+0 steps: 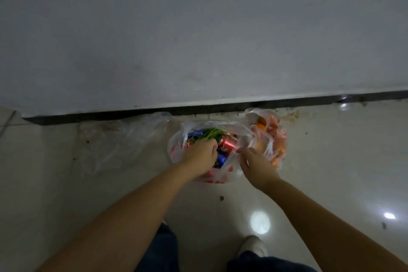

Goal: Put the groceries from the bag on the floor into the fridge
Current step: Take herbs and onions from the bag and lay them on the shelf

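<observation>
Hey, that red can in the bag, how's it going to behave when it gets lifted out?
The red can looks rigid and smooth, so probably slippery. It lies on its side among blue cans, so it may roll if set down that way.

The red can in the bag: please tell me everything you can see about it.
The red can looks like shiny metal with white lettering too blurred to read. It lies on its side in the open white plastic bag on the floor, partly hidden. Green leaves lie just behind it, a blue can just in front. The left hand reaches in right beside it; whether they touch is unclear.
</observation>
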`<state>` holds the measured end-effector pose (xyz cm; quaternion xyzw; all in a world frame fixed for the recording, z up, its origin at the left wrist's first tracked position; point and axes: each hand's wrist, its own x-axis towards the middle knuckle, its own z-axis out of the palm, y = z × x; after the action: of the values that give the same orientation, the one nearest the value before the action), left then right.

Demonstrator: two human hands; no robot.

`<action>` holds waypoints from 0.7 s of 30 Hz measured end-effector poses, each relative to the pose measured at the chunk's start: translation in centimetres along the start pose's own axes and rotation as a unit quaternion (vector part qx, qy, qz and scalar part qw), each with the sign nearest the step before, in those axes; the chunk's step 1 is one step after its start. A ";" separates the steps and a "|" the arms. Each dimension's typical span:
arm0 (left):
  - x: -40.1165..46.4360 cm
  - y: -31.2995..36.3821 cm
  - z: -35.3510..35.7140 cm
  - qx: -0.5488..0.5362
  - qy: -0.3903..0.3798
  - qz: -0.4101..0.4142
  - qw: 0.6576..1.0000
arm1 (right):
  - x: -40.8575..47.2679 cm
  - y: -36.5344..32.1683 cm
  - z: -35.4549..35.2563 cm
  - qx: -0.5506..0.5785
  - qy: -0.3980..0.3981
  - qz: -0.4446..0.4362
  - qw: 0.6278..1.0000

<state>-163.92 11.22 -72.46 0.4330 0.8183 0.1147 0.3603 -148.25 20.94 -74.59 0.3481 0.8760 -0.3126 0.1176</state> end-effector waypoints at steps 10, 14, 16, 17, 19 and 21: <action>18.5 -7.0 4.9 0.268 0.028 0.142 0.952 | 17.8 7.6 4.4 -0.113 0.050 -0.034 0.992; 19.6 -7.8 4.4 0.259 0.059 0.130 0.955 | 18.7 8.2 4.1 -0.190 -0.023 0.045 0.981; 19.5 -7.8 5.1 0.194 0.054 0.124 0.972 | 18.3 8.2 5.4 -0.183 -0.046 0.027 0.982; 19.7 -7.7 5.7 0.169 0.031 0.119 0.978 | 18.2 8.2 5.8 -0.177 -0.047 0.007 0.983; 20.6 -7.4 6.9 0.143 -0.028 0.103 0.984 | 18.4 8.2 5.9 -0.172 -0.032 -0.023 0.984; 21.7 -7.4 7.8 0.170 -0.071 0.083 0.979 | 18.8 8.1 5.7 -0.166 0.005 -0.041 0.985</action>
<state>-171.15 22.96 -92.36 0.5617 0.7592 -0.0275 0.3275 -156.50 32.05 -90.79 0.2894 0.9297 -0.1655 0.1565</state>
